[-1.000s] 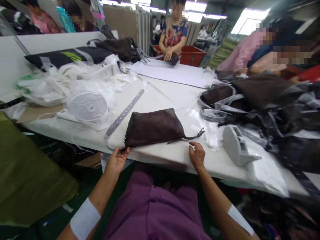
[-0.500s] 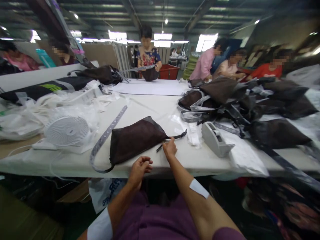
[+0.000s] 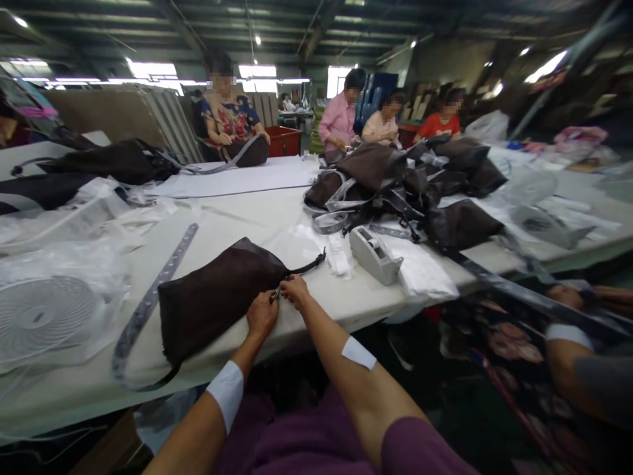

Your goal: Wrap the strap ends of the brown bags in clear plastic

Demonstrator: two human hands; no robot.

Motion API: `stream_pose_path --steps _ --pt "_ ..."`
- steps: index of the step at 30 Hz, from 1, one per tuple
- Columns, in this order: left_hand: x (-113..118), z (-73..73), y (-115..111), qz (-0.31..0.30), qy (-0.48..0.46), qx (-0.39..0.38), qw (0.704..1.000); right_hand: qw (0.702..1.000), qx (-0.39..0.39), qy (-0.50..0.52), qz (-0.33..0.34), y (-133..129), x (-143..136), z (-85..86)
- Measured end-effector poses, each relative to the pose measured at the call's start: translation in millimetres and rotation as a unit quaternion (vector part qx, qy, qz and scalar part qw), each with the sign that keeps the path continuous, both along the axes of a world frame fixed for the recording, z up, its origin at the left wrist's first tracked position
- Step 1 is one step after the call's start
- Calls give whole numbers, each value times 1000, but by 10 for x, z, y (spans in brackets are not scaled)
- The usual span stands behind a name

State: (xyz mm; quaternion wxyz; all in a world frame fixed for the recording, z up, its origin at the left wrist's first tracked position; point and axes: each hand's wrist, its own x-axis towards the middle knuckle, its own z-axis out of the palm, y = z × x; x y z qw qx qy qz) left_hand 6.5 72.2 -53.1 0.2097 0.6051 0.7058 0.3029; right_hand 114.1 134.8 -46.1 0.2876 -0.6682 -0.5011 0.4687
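A dark brown bag (image 3: pixel 212 300) lies flat near the front edge of the white table (image 3: pixel 257 218), its grey strap (image 3: pixel 148 307) curling off its left side. My left hand (image 3: pixel 261 315) rests on the bag's near right edge, fingers curled. My right hand (image 3: pixel 295 290) is right beside it, fingertips pinching a small zipper pull at that edge. A thin dark tab of the bag sticks out to the right toward a grey tape dispenser (image 3: pixel 373 254).
A white fan (image 3: pixel 42 316) wrapped in plastic sits at the left. A heap of brown bags and grey straps (image 3: pixel 405 185) fills the right of the table. Several people work at the far side; another person's arm (image 3: pixel 578 356) is at the lower right.
The view has swung right. My left hand has come up from below the table edge onto the bag, and both hands have closed together at the zipper end.
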Motion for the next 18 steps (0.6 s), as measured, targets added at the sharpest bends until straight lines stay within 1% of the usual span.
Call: stream_pose_path --steps 1,3,4,6,8,10,12,13,15,17,18 --pt "17 -33 -34 -28 17 8 999 1000 6 -11 6 14 5 -8" --pt "27 -91 -81 -75 4 36 997 999 24 -39 23 24 36 -18" --pt "19 -117 -88 -82 -22 48 995 998 33 -51 36 15 67 -21" --pt "-10 -165 -69 -74 -68 61 993 994 52 -65 73 -37 179 -28" --pt "-36 -211 -29 -63 -68 62 994 984 111 -94 108 -122 386 -39" --pt "-45 -250 10 -38 -40 70 996 958 213 -161 105 -208 701 -56" --pt "-39 -281 37 18 -21 95 995 916 304 -256 57 -253 1089 -80" --pt "-34 -293 47 44 -19 108 993 897 323 -301 32 -253 1286 -95" --pt "-27 -310 58 74 -23 126 989 865 329 -378 8 -205 1629 -123" --pt "-28 -319 62 85 -26 137 987 844 324 -427 21 -90 1849 -141" --pt "-32 -322 62 94 -27 144 985 839 324 -437 35 -6 1903 -141"
